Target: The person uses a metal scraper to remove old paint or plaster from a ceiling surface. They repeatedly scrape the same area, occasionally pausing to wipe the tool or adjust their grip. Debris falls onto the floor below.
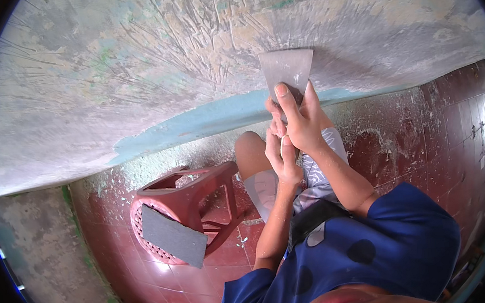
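Observation:
In front of me, a broad metal scraper [289,67] has its wide edge at the scraped wall [198,38]. My right hand [302,122] grips it low on the blade, thumb laid flat along the near face. Just below, my left hand [285,160] is closed near the tool's lower end, its fingers close against my right hand. Both hands hide most of the handle. Rough scored patches with bits of green and cream paint cover the wall above the blade. A light blue painted band [196,120] runs along the wall's base.
A red plastic stool [194,190] is at my left, with a dark grey rectangular sheet [174,235] on its perforated seat. Pale flakes and dust lie on the red tile floor [381,152] along the wall. My bent knee [252,150] is close to the wall. A patchy wall section [38,243] bounds the far left.

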Motion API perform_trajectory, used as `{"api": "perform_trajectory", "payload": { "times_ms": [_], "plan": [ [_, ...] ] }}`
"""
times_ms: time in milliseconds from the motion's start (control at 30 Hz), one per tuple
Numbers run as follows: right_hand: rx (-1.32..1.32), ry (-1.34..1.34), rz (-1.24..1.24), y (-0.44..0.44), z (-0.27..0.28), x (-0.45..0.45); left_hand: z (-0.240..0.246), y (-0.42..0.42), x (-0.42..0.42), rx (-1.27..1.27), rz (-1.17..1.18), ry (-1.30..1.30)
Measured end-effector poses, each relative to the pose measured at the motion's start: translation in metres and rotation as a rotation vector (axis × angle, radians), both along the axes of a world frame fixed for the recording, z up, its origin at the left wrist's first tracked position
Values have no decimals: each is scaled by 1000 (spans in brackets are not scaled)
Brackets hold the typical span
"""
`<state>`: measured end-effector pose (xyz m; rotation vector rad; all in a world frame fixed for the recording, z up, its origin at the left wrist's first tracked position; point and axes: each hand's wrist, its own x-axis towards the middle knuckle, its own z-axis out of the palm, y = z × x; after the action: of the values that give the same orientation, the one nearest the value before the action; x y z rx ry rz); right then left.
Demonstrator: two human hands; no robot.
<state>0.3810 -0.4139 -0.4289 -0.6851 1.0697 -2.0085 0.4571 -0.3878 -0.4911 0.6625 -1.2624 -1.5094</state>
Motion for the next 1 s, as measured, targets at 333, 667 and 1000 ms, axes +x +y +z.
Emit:
{"api": "perform_trajectory", "payload": {
  "times_ms": [333, 667, 1000],
  "plan": [
    [31, -45, -16, 0, -4, 2, -16, 3, -1, 53, 24, 74],
    [-6, -58, 28, 5, -9, 0, -16, 2, 3, -29, 23, 23],
    [4, 8, -42, 10, 20, -14, 12, 9, -17, 29, 8, 32]
  ]
}}
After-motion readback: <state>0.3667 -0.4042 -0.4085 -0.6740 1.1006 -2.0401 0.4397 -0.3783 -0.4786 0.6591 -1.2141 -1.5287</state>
